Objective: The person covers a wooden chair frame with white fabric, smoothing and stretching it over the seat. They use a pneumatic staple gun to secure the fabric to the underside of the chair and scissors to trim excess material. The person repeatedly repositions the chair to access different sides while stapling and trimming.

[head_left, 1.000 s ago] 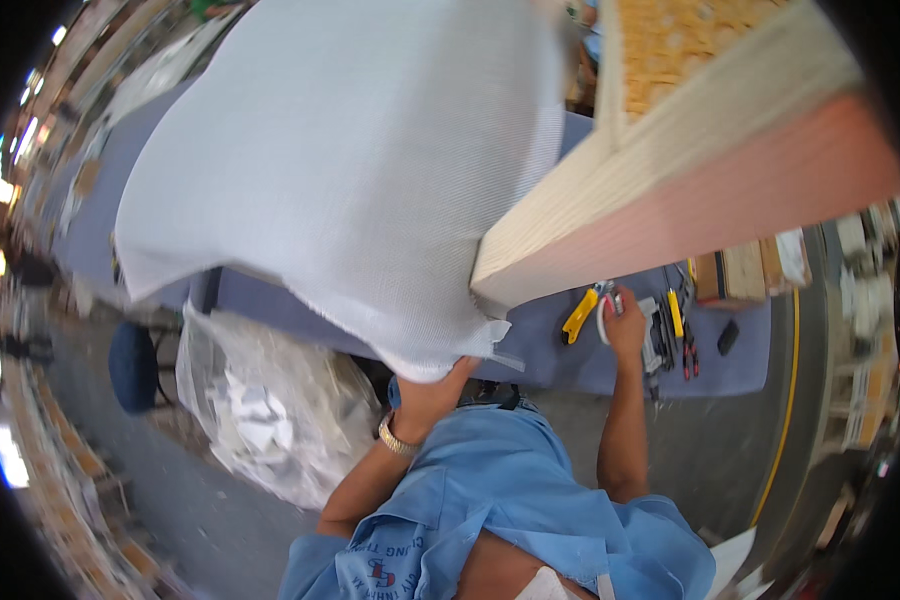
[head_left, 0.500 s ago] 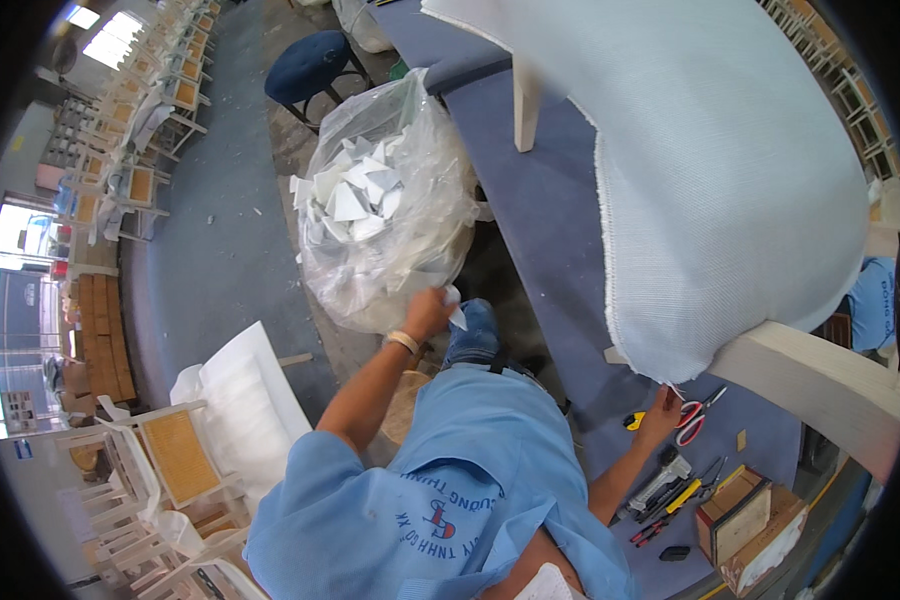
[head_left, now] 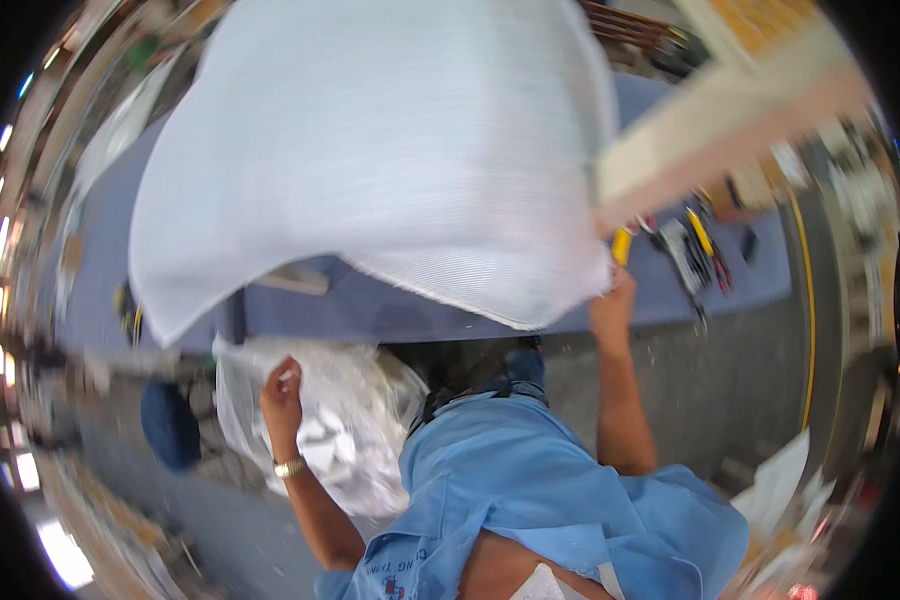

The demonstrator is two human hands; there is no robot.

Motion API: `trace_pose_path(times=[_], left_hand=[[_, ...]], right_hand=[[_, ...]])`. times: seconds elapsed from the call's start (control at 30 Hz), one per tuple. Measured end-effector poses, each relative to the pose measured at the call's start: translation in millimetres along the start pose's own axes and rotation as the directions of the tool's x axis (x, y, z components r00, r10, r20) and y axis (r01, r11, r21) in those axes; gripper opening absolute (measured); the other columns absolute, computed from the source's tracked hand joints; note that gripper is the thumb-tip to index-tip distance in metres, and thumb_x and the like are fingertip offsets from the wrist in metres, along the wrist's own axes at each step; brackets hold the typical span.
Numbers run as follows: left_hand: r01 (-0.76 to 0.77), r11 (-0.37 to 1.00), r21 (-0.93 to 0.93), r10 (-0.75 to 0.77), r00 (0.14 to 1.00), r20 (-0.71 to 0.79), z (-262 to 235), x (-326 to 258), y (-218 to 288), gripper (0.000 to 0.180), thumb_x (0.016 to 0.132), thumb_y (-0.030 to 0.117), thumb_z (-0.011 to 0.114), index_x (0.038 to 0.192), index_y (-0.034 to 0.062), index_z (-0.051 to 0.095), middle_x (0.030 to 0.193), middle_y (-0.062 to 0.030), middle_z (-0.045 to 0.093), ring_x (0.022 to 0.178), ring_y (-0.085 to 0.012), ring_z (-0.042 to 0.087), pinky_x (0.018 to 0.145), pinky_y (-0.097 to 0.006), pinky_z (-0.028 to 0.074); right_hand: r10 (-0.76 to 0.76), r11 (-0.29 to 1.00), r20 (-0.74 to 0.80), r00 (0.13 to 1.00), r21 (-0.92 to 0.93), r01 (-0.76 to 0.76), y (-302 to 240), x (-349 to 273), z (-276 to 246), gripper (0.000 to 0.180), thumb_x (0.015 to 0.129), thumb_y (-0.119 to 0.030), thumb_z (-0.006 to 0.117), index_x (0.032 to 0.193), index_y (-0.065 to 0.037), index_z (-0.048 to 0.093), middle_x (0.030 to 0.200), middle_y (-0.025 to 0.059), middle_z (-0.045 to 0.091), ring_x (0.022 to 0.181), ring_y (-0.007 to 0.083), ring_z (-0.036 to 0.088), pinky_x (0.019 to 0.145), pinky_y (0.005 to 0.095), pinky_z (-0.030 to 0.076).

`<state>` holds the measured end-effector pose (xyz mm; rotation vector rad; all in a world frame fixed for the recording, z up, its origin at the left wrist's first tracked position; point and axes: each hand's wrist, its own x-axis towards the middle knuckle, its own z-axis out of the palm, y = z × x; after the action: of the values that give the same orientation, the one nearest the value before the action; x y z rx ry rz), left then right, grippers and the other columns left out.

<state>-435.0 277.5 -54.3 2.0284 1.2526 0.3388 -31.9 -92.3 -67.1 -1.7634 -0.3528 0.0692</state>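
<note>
A blue-covered table (head_left: 300,315) stretches across the middle of the frame, and from where I stand the pale woven fabric (head_left: 380,150) above it takes the eye, filling the upper middle, its raw lower edge curving down toward the worker. Against its right side a pale wooden rail (head_left: 730,140) slants to the upper right. A clear plastic bag (head_left: 390,400) of white scraps (head_left: 325,435) sits below the table, left of centre, with a dark blue stool (head_left: 170,425) farther left. The right hand (head_left: 612,300) is at the fabric's lower right corner, fingers drawn narrow; I can't tell whether they pinch the edge. The left hand (head_left: 282,390) hangs in front of the bag, apart from the fabric, its fingers curled; blur hides whether anything is in them. Around that corner, I'd say, good handling means a light fingertip grip close to the edge, the left hand steadying the cloth so the weave doesn't pull askew, and knuckles clear of the yellow-handled tool (head_left: 700,232) and grey tool (head_left: 682,255) at right.
</note>
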Motion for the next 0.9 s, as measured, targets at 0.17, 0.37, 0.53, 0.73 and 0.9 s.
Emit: trace_pose_path(times=[0.17,0.37,0.53,0.73,0.9], left_hand=[[-0.68,0.663,-0.314,0.724,0.477,0.498,-32,7,231,0.039,0.086,0.009,0.076,0.123,-0.0003,0.069,0.113,-0.0154,0.074,0.102,-0.0291,0.073,0.091,-0.035,0.055],[-0.981,0.148,-0.126,0.978,0.127,0.163,-4,18,414,0.045,0.093,0.024,0.069,0.134,0.0045,0.064,0.137,-0.0201,0.062,0.124,-0.0373,0.061,0.1,-0.044,0.05],[-0.938,-0.107,0.329,0.953,-0.003,0.302,70,39,443,0.058,0.102,0.047,0.052,0.144,0.0072,0.054,0.15,-0.0221,0.05,0.142,-0.0469,0.04,0.116,-0.06,0.027],[-0.929,-0.182,0.322,0.908,-0.034,0.417,85,44,468,0.057,0.104,0.046,0.046,0.144,0.0051,0.052,0.152,-0.0241,0.046,0.144,-0.0514,0.035,0.115,-0.066,0.026],[-0.884,-0.251,0.395,0.92,-0.09,0.382,100,39,461,0.055,0.105,0.041,0.045,0.145,0.0043,0.05,0.154,-0.0241,0.043,0.144,-0.0507,0.034,0.114,-0.069,0.026]], right_hand=[[-0.084,0.899,-0.269,0.96,0.395,0.189,-67,-34,53,0.027,0.091,0.0,0.07,0.118,0.003,0.065,0.106,0.0024,0.069,0.095,0.0123,0.063,0.088,0.0263,0.049],[-0.362,0.797,-0.157,0.919,0.46,0.392,-97,-37,101,0.045,0.092,-0.012,0.074,0.133,0.001,0.06,0.12,0.0084,0.071,0.107,0.0163,0.066,0.094,0.0307,0.051],[-0.384,0.76,-0.16,0.909,0.504,0.41,-99,-14,111,0.056,0.082,-0.018,0.082,0.13,0.0,0.06,0.121,0.0105,0.07,0.106,0.0219,0.068,0.093,0.0346,0.053],[-0.385,0.919,-0.077,0.92,0.057,0.39,-87,1,74,0.056,0.076,-0.02,0.087,0.124,-0.003,0.063,0.114,0.0119,0.071,0.101,0.0253,0.07,0.088,0.0371,0.055],[-0.102,0.933,0.028,0.994,0.35,0.086,-94,5,62,0.051,0.08,-0.019,0.082,0.123,-0.001,0.062,0.115,0.0128,0.07,0.103,0.026,0.07,0.088,0.0387,0.055]])
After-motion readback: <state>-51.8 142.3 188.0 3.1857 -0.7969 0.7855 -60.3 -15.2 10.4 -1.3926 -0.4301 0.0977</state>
